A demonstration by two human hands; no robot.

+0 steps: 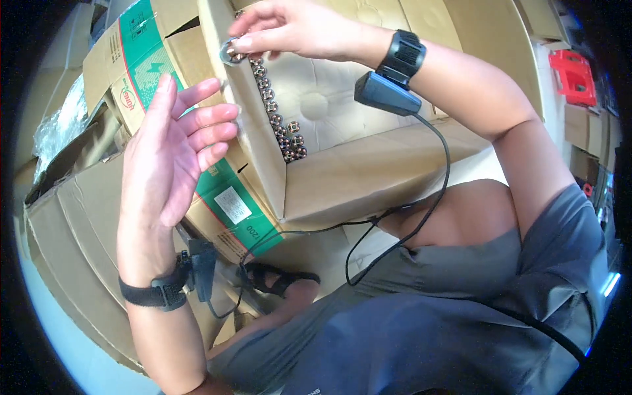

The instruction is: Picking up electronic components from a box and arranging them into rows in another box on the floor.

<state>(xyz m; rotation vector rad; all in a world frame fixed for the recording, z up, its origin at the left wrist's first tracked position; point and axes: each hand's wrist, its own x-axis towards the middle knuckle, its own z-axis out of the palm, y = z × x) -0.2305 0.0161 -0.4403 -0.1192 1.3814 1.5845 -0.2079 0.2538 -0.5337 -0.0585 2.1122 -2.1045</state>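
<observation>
Shirt [421, 336], mine: dark grey-blue, filling the lower right.
Shorts [461, 263], mine: grey, one bare knee [461, 210] bent out just below the box.
Cable [449, 164]: thin, black, looping from my right wrist down past the knee.
Left band [146, 293]: black, strapped round my left wrist, with a dark left unit [203, 270] on it.
Right band [403, 56]: black, with a right unit [387, 95] of the same kind.
Left hand [161, 161]: free of any load, palm turned up and inward, fingers spread and lightly curled, near the outer side of the box's left wall.
Right hand [296, 31]: raised over the upper left of the box, thumb and fingertips pinching one part [231, 54]. The part: round, shiny metal, seen across the left wall; I cannot tell whether it touches it.
Box [368, 172]: tan cardboard, open, its floor pale with round marks.
Parts [271, 105]: round, metallic, copper and silver tones; lined along the inside of the left wall, bunched in the corner nearest me.
Carton [148, 56]: tan and green, beside and partly under the box's left side.
Sandal [273, 280]: black, on my foot, below the carton.
Wrap [59, 131]: clear plastic, crumpled, far left.
Red item [571, 78]: far right, kind unclear, beside stacked cardboard [579, 128].
</observation>
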